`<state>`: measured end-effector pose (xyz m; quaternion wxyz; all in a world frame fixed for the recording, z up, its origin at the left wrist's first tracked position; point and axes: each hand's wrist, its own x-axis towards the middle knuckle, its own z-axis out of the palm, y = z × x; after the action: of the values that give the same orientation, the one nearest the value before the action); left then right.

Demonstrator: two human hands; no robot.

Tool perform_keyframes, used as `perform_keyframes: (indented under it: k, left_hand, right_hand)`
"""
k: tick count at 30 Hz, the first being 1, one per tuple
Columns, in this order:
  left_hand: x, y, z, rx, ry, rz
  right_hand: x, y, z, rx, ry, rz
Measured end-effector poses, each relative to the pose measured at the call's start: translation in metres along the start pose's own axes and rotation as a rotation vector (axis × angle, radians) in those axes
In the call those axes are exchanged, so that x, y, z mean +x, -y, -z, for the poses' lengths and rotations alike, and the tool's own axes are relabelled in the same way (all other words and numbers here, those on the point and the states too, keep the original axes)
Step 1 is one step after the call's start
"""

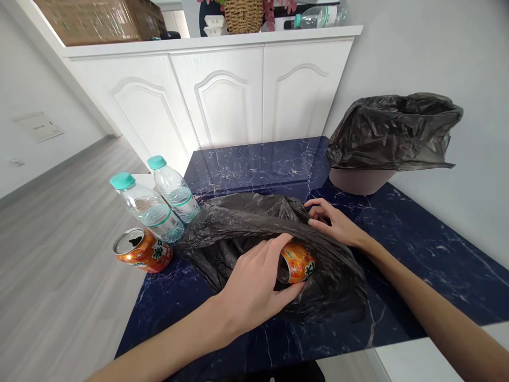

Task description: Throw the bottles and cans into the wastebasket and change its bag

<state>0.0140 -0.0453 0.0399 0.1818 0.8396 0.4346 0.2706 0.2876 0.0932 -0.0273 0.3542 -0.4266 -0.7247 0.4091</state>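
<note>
My left hand [258, 278] is wrapped round an orange soda can [298, 263] that lies on its side in the mouth of a black plastic bag [254, 215]. Part of that can is hidden by the hand and the bag. On the bag's right edge, my right hand [334, 223] pinches the thin plastic between thumb and fingers. A second orange soda can [145, 250], its top opened, stands at the table's left edge. Just behind it are two clear plastic bottles [149, 209] with teal caps, each holding some liquid.
A bin [360, 180] lined with a black bag stands at the back right of the dark blue marbled table [258, 167]. Beyond the table is a white cabinet [222, 95], topped by a cardboard box [103, 21], a woven basket [244, 16] and a lying bottle [318, 17].
</note>
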Motion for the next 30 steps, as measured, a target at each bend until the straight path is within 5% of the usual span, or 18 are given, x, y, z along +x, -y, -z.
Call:
perform_keyframes:
  k: [9,13,18,23,30]
  left_hand:
    - [-0.005,-0.003,0.011,0.034,-0.076,-0.029]
    - [-0.019,-0.008,0.044,0.116,-0.186,0.034]
    - [-0.046,-0.008,0.101,0.435,-0.306,0.165]
    - [-0.057,0.01,0.139,0.762,-0.201,0.299]
    - [-0.047,0.052,0.156,0.848,-0.011,0.298]
  right_hand:
    - [0.004,-0.016,0.003,-0.09,-0.017,0.046]
    - [0.01,-0.034,0.015,-0.173,-0.155,0.018]
    - [0.011,-0.05,0.029,-0.29,-0.485,-0.076]
    - [0.01,-0.057,0.033,-0.313,-0.649,-0.152]
    - [0.011,-0.059,0.032,-0.319,-0.639,-0.173]
